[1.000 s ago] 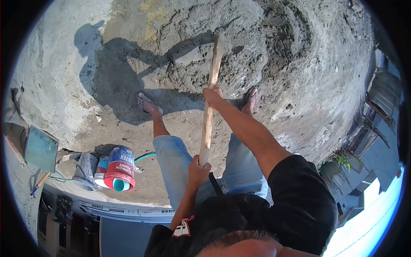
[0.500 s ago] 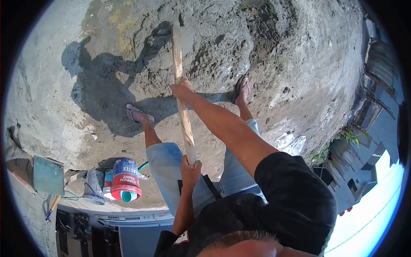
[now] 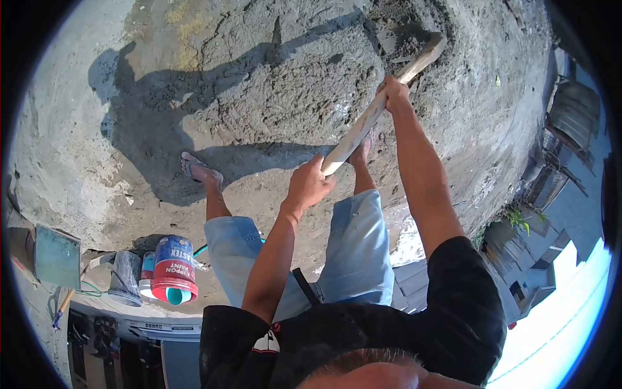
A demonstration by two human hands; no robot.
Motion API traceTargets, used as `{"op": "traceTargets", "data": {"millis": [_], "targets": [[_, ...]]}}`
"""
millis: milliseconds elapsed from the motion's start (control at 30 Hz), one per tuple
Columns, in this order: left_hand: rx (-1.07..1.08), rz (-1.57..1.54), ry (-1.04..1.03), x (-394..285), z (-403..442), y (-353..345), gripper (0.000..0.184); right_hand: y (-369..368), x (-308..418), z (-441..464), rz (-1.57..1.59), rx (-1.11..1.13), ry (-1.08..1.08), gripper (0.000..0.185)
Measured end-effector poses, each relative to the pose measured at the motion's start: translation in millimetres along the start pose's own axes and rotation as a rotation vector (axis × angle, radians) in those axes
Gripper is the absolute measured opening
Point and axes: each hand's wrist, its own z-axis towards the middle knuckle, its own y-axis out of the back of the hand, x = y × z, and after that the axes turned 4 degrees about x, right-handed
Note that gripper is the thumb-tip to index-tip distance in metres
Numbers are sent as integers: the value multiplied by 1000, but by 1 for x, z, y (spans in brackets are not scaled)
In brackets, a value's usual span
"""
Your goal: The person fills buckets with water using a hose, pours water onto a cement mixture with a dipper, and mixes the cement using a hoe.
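Observation:
A hoe with a long pale wooden handle (image 3: 356,136) slants up and to the right in front of my legs. My left hand (image 3: 310,185) is closed around its near end. Farther along, my right hand (image 3: 394,95) grips the handle close to the head. The grey hoe blade (image 3: 396,44) is down at the dark wet patch at the upper right, partly hidden against it. Wet grey mortar mix (image 3: 298,91) lies spread on the ground ahead of my feet, with a rough, lumpy surface.
My sandalled left foot (image 3: 197,168) and my right foot (image 3: 364,148) stand at the near edge of the mix. At lower left are a red and blue paint bucket (image 3: 175,269), a grey bucket (image 3: 124,275) and a greenish panel (image 3: 57,258).
The hoe has swung from upright in the middle to the upper right, its blade now at the dark patch. Both hands have moved forward and right with it, still gripping.

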Motion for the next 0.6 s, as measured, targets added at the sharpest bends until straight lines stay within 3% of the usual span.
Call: {"op": "traceTargets", "data": {"millis": [67, 133, 167, 200, 233, 433, 533, 600], "targets": [[72, 12, 105, 10, -9, 11, 39, -27, -40, -3, -7, 45, -97, 11], [105, 51, 231, 34, -79, 27, 41, -61, -104, -57, 2, 92, -265, 13], [100, 83, 298, 48, -119, 41, 40, -77, -137, -96, 70, 98, -194, 12], [56, 133, 305, 44, -152, 59, 37, -83, -162, -128, 107, 140, -263, 13], [80, 132, 323, 45, -179, 78, 36, -84, -158, -175, 175, 157, -343, 13], [91, 132, 429, 29, -286, 106, 36, -55, -159, -302, 273, 119, -201, 18], [24, 38, 524, 8, -320, 80, 36, -48, -168, -312, 135, 93, -258, 21], [24, 32, 526, 2, -308, 67, 37, -57, -187, -293, 112, 303, -278, 16]]}}
